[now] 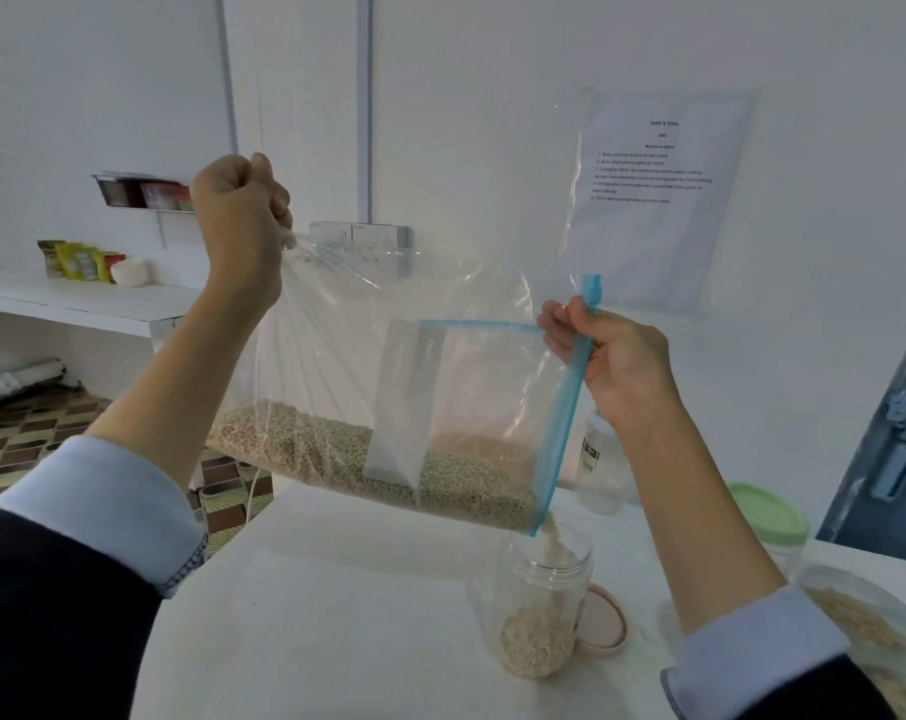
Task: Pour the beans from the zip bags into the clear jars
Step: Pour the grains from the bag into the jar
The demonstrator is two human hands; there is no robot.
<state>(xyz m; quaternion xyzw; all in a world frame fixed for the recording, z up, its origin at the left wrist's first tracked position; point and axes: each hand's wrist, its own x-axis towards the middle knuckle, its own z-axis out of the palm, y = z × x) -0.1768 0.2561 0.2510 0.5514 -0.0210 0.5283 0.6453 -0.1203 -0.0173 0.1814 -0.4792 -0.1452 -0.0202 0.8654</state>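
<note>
I hold a large clear zip bag (388, 366) with a blue zip strip tilted over the white table (336, 589). My left hand (243, 215) grips the bag's bottom corner, raised high. My right hand (612, 366) pinches the blue zip edge. Pale beans (336, 449) lie along the bag's lower side and stream from its lower right corner into an open clear jar (544, 600). The jar stands upright on the table with a layer of beans in its bottom.
A beige lid (604, 623) lies behind the jar. A green-lidded jar (773, 517) and another clear jar (601, 459) stand at the back right. A second bag of beans (866, 626) lies at the right edge. A shelf with packets (82, 259) is at the left.
</note>
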